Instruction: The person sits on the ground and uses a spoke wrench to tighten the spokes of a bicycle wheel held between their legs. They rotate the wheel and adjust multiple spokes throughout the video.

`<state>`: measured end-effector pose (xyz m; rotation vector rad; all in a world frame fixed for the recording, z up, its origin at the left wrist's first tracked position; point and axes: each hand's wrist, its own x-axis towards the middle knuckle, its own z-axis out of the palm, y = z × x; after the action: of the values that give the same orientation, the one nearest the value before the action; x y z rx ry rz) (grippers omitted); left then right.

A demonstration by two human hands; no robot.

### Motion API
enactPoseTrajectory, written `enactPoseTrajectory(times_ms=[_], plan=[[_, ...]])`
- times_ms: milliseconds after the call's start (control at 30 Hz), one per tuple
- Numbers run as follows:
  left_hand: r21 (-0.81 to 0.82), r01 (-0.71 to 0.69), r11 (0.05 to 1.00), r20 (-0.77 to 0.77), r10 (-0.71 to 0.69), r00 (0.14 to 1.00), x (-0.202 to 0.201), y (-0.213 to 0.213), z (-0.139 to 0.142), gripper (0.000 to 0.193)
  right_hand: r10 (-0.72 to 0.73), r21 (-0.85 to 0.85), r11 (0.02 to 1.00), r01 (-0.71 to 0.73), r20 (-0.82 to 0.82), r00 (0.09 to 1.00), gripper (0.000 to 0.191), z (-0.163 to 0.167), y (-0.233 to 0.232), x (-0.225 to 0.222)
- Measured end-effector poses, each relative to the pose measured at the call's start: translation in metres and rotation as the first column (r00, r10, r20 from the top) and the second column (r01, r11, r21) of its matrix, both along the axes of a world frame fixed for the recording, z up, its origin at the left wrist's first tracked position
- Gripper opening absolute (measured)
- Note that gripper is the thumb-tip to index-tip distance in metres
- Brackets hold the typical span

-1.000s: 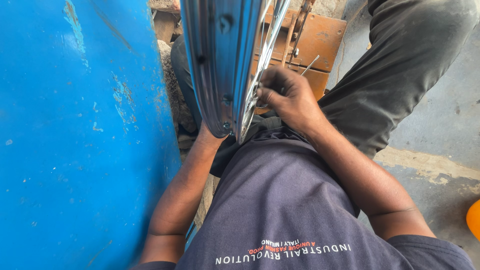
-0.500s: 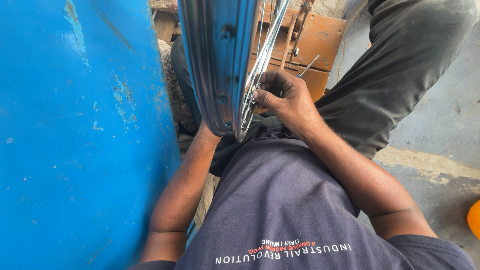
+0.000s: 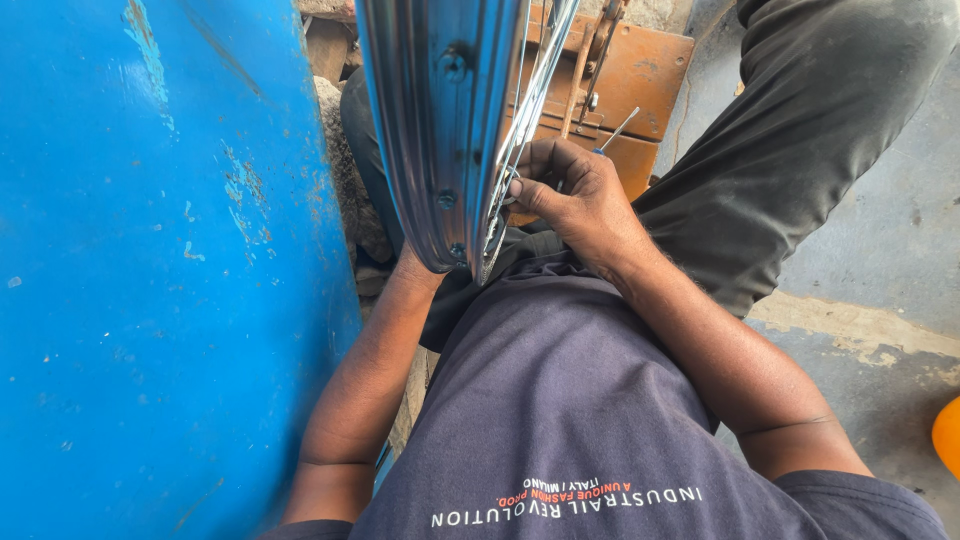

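The right hand (image 3: pixel 575 195) is closed around a thin metal tool (image 3: pixel 618 130), thumb pressed at the spokes (image 3: pixel 520 130) of the upright wheel rim (image 3: pixel 440 120). The left hand is hidden beneath the rim, apparently supporting it; its grip cannot be determined. Step in hand: spoke adjustment. The next move requires a steady rim.

A single head-worn camera looks steeply down the person's own chest and lap, close in. The wheel rim (image 3: pixel 440 130) rises toward 12 o'clock, a blue wall (image 3: pixel 150 270) fills 9 o'clock, and grey floor (image 3: pixel 880 260) lies at 3 o'clock.
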<state>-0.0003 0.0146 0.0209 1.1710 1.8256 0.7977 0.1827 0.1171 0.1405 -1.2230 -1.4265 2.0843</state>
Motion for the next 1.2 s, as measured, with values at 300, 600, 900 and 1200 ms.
enactPoseTrajectory(times_ms=[300,600,900,1200], plan=[[0.222,0.038,0.974,0.048,-0.050,0.998,-0.001,-0.021,0.000,0.036,0.010,0.186,0.982,-0.030,0.107,0.994,0.023,0.001,-0.001,0.005],[0.099,0.066,0.993,-0.192,-0.046,0.980,-0.008,-0.009,0.000,0.022,0.114,0.431,0.878,-0.210,0.238,0.965,0.013,-0.002,-0.006,-0.001],[0.065,0.163,0.985,-0.439,-0.118,0.891,-0.003,-0.003,-0.007,0.023,0.072,0.213,0.974,-0.082,0.053,0.996,0.020,-0.003,-0.005,0.005],[-0.003,0.204,0.979,-0.553,-0.172,0.815,-0.006,-0.003,-0.009,0.024,0.090,0.466,0.870,-0.162,0.173,0.981,0.032,0.014,-0.014,0.009]])
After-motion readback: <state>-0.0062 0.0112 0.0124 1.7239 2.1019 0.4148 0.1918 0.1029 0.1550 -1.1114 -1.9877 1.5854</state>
